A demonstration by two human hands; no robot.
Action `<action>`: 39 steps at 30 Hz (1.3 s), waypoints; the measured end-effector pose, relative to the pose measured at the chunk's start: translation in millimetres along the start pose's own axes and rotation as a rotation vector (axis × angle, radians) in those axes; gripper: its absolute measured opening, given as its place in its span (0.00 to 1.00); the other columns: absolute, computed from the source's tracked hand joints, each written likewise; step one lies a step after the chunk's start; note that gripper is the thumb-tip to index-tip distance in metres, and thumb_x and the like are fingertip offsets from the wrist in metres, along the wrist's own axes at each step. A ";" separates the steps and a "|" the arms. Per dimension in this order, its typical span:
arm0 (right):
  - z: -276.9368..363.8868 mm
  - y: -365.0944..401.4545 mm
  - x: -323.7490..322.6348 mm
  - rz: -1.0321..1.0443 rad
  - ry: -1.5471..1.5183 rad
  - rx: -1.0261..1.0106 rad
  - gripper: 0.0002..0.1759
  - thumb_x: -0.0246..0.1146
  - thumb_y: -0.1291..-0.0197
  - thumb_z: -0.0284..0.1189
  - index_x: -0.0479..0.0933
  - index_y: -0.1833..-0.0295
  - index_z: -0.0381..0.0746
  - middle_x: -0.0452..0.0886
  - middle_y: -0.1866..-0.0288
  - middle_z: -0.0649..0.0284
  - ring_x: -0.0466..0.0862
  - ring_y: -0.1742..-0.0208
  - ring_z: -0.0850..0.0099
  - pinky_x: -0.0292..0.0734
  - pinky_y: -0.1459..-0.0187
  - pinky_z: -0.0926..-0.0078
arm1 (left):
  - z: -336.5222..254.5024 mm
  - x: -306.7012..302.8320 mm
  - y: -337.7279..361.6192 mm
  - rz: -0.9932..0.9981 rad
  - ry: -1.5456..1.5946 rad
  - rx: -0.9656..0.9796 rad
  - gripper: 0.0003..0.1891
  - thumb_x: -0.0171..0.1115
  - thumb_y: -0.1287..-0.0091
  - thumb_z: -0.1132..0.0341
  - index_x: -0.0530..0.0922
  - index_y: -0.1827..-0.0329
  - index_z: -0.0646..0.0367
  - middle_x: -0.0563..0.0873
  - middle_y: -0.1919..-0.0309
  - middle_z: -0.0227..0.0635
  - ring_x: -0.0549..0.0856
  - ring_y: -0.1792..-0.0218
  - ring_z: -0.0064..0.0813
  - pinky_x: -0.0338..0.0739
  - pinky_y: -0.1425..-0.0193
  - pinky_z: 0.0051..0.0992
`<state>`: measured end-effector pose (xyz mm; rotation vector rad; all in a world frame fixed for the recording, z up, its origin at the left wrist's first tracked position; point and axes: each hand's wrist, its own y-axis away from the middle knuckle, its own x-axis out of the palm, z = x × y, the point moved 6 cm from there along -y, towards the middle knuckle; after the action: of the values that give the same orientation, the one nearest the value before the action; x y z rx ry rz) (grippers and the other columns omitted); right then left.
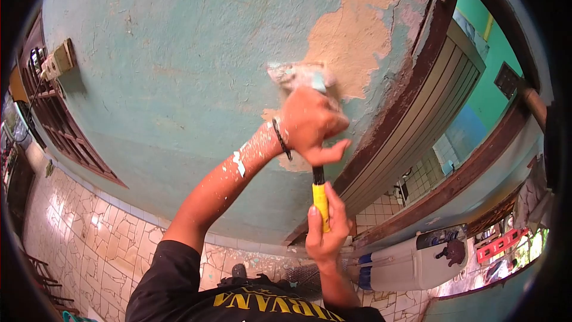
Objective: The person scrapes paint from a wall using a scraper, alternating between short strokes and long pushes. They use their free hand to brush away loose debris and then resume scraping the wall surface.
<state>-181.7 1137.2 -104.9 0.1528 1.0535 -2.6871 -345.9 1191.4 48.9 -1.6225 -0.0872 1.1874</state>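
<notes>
A long-handled scraper has a yellow grip (321, 207), a black shaft (318, 174) and a wide head (302, 76) coated with pale paint scraps. Its head lies against the turquoise wall (196, 71), at the edge of a bare beige patch (357, 30). My left hand (313, 122), slightly blurred, is closed over the scraper just below the head, thumb sticking out to the side. Lower down, my right hand (329, 229) is wrapped round the yellow grip. White paint flakes (239, 164) cling to my left forearm, and a dark bracelet (281, 139) circles that wrist.
Right of the patch stands a brown door frame (411, 104) with a slatted door (417, 125). An electrical socket box (58, 59) and a barred window (68, 125) are at left. Paint chips litter the tiled floor (113, 232). A washing machine (411, 259) stands lower right.
</notes>
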 end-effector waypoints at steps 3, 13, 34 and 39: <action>21.9 -16.4 -1.1 0.019 -0.044 -0.009 0.27 0.64 0.30 0.23 0.72 0.27 0.27 0.87 0.41 0.45 0.91 0.47 0.61 0.84 0.47 0.66 | -3.4 -24.7 -18.2 -0.086 -0.011 0.081 0.20 0.68 0.47 0.51 0.68 0.87 0.49 0.73 0.88 0.34 0.78 0.82 0.44 0.69 0.75 0.42; 30.1 21.6 5.8 0.022 -0.232 0.167 0.27 0.59 0.27 0.19 0.68 0.25 0.24 0.84 0.41 0.48 0.84 0.50 0.73 0.80 0.49 0.73 | -11.6 -8.6 4.0 -0.061 0.099 0.083 0.21 0.68 0.47 0.56 0.64 0.87 0.49 0.69 0.89 0.32 0.75 0.84 0.41 0.64 0.78 0.39; 39.7 -44.2 18.9 -0.069 -0.180 -0.092 0.27 0.56 0.25 0.21 0.67 0.22 0.33 0.77 0.69 0.65 0.67 0.84 0.86 0.60 0.83 0.84 | 5.9 -56.5 -57.5 -0.089 -0.077 0.213 0.20 0.66 0.45 0.55 0.67 0.87 0.52 0.71 0.89 0.34 0.77 0.83 0.44 0.67 0.77 0.41; 75.0 -53.5 13.7 -0.073 -0.206 0.006 0.26 0.59 0.26 0.22 0.70 0.24 0.31 0.77 0.71 0.68 0.71 0.76 0.85 0.65 0.74 0.82 | 2.6 -71.9 -67.3 -0.102 -0.083 0.186 0.22 0.66 0.44 0.54 0.66 0.88 0.53 0.70 0.89 0.36 0.75 0.85 0.45 0.65 0.77 0.41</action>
<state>-209.8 1121.3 -17.6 -0.1616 1.0057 -2.6990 -351.1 1179.9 146.6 -1.3912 -0.1075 1.1494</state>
